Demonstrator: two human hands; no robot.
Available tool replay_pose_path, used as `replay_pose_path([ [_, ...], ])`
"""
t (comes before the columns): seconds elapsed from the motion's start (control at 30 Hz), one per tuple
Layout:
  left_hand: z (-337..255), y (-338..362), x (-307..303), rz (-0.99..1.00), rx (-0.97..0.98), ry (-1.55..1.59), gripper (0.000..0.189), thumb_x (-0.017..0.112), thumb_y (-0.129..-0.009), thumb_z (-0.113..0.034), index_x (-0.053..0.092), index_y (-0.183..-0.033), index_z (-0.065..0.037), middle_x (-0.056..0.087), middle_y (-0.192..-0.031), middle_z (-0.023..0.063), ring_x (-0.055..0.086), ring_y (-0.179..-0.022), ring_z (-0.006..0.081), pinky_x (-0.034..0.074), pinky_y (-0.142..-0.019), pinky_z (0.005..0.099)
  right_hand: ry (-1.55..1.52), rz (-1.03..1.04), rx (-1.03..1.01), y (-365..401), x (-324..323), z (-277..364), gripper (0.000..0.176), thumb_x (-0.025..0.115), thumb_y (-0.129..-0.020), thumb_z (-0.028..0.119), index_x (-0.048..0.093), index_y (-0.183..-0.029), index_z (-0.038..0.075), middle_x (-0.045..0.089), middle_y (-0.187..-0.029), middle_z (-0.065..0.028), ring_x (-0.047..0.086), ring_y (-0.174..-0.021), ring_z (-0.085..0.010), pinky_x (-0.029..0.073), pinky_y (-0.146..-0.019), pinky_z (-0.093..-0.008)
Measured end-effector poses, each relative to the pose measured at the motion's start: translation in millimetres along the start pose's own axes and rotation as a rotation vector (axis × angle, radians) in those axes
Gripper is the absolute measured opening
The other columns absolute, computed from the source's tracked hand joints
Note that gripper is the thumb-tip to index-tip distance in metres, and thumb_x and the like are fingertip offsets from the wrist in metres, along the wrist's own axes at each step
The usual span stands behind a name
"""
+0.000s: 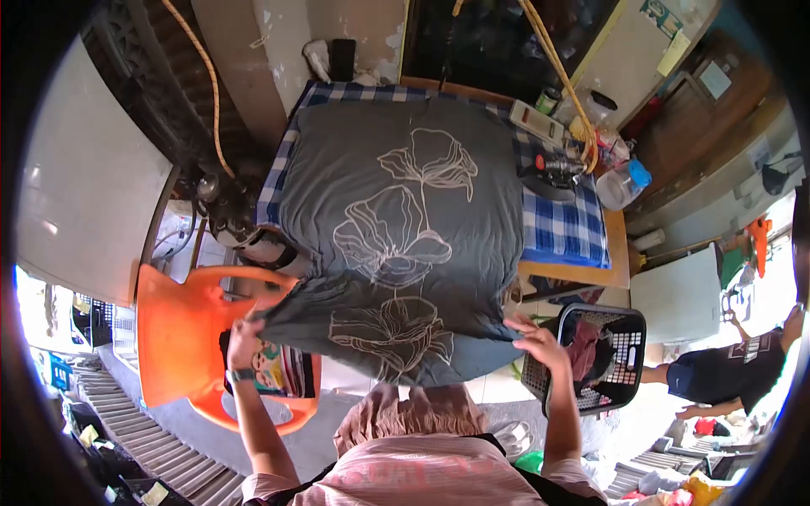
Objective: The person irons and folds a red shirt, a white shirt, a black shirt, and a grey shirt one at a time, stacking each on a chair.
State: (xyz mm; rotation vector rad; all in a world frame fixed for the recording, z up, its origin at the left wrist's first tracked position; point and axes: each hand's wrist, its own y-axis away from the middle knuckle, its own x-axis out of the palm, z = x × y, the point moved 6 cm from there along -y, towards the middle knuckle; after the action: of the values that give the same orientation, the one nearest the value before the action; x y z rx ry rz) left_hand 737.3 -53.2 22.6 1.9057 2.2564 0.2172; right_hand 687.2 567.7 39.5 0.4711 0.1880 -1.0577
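Observation:
A large dark grey cloth (405, 211) printed with pale flower outlines lies spread over a table covered in blue-and-white checked fabric (561, 232). Its near end hangs off the front edge, bunched and creased, stretched between my two hands. My left hand (245, 340) is closed on the near left corner, beside an orange chair (169, 337). At the near right corner my right hand (542, 344) pinches the cloth, close to a black basket (633, 337). An iron (548, 179) with a red part sits on the checked fabric, to the right of the grey cloth.
Folded clothes (291, 371) lie on the chair seat, and clothing fills part of the basket. A clear jar with a blue lid (623, 184) stands at the table's right. A cord (561, 63) hangs above the iron. Another person (734, 367) is at the far right.

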Motion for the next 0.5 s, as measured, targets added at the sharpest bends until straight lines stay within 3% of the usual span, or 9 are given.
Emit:
replay_pose_path([
  [0.07,-10,-80,-28,0.168,0.245,0.380,0.038,0.049,-0.091,-0.034,0.061,-0.103,0.000,0.065,-0.107,0.0121,0.062,-0.089,0.0268,0.048,-0.086,0.0384,-0.442,0.162,-0.092,-49,-44,7,0.014,0.063,-0.078,0.014,0.066,-0.074,0.001,0.067,-0.110,-0.0164,0.062,-0.106,-0.0281,0.034,-0.108,-0.0447],
  [0.1,-21,-118,-33,0.265,0.179,0.687,0.051,0.042,-0.095,-0.048,0.060,-0.108,-0.003,0.065,-0.101,0.0111,0.061,-0.087,0.0234,0.047,-0.085,0.0371,-0.827,-0.038,-0.112,-79,-72,3,0.013,0.061,-0.081,0.014,0.067,-0.086,0.004,0.068,-0.098,-0.0142,0.066,-0.090,-0.0261,0.043,-0.099,-0.0444],
  [0.17,-132,-165,17,-0.308,0.209,0.574,0.072,0.035,-0.091,-0.068,0.058,-0.115,-0.004,0.064,-0.093,0.0095,0.060,-0.080,0.0215,0.048,-0.076,0.0363,-0.904,-0.401,0.002,-128,-110,73,0.053,0.050,-0.093,0.053,0.063,-0.109,0.005,0.060,-0.080,-0.0046,0.058,-0.074,-0.0170,0.051,-0.074,-0.0341],
  [0.27,-81,-277,10,-0.164,0.122,0.538,0.088,0.031,-0.084,-0.080,0.054,-0.127,-0.005,0.064,-0.097,0.0077,0.059,-0.077,0.0192,0.047,-0.073,0.0356,-1.077,-0.295,0.019,-205,-131,41,0.078,0.036,-0.088,0.072,0.058,-0.119,0.004,0.058,-0.082,-0.0025,0.052,-0.069,-0.0142,0.045,-0.062,-0.0294],
  [0.33,-24,-271,40,0.256,-0.309,0.616,0.097,0.029,-0.081,-0.083,0.049,-0.133,-0.004,0.065,-0.112,0.0091,0.062,-0.088,0.0218,0.048,-0.077,0.0365,-0.974,0.075,0.288,-224,-116,-38,0.080,0.031,-0.087,0.075,0.054,-0.122,0.007,0.056,-0.081,0.0010,0.047,-0.064,-0.0111,0.039,-0.056,-0.0251],
  [0.4,14,-254,57,0.393,-0.443,0.384,0.096,0.038,-0.079,-0.082,0.048,-0.134,-0.003,0.065,-0.111,0.0090,0.063,-0.094,0.0231,0.048,-0.082,0.0392,-0.705,-0.111,0.455,-219,-92,-90,0.069,0.038,-0.090,0.070,0.062,-0.106,0.007,0.053,-0.073,0.0012,0.049,-0.067,-0.0106,0.043,-0.061,-0.0277],
  [0.43,14,-245,68,0.211,-0.352,0.312,0.088,0.047,-0.080,-0.077,0.052,-0.127,-0.003,0.065,-0.105,0.0085,0.063,-0.092,0.0232,0.049,-0.081,0.0400,-0.190,-0.105,0.310,-219,-99,-126,0.065,0.046,-0.090,0.064,0.062,-0.097,0.002,0.057,-0.079,-0.0007,0.051,-0.074,-0.0106,0.044,-0.064,-0.0285],
  [0.47,8,-232,79,0.029,-0.267,0.238,0.080,0.056,-0.080,-0.071,0.057,-0.121,-0.003,0.065,-0.100,0.0079,0.063,-0.090,0.0232,0.050,-0.080,0.0409,0.063,-0.086,0.376,-194,-93,-44,0.050,0.058,-0.091,0.050,0.060,-0.099,0.001,0.060,-0.084,-0.0031,0.052,-0.074,-0.0113,0.046,-0.066,-0.0306],
  [0.5,12,-225,77,0.025,-0.278,0.238,0.080,0.056,-0.080,-0.071,0.057,-0.121,-0.003,0.065,-0.100,0.0079,0.063,-0.090,0.0232,0.050,-0.080,0.0409,0.097,-0.047,0.367,-196,-94,-67,0.047,0.066,-0.087,0.046,0.061,-0.097,0.000,0.058,-0.078,-0.0011,0.049,-0.068,-0.0102,0.043,-0.059,-0.0301],
])
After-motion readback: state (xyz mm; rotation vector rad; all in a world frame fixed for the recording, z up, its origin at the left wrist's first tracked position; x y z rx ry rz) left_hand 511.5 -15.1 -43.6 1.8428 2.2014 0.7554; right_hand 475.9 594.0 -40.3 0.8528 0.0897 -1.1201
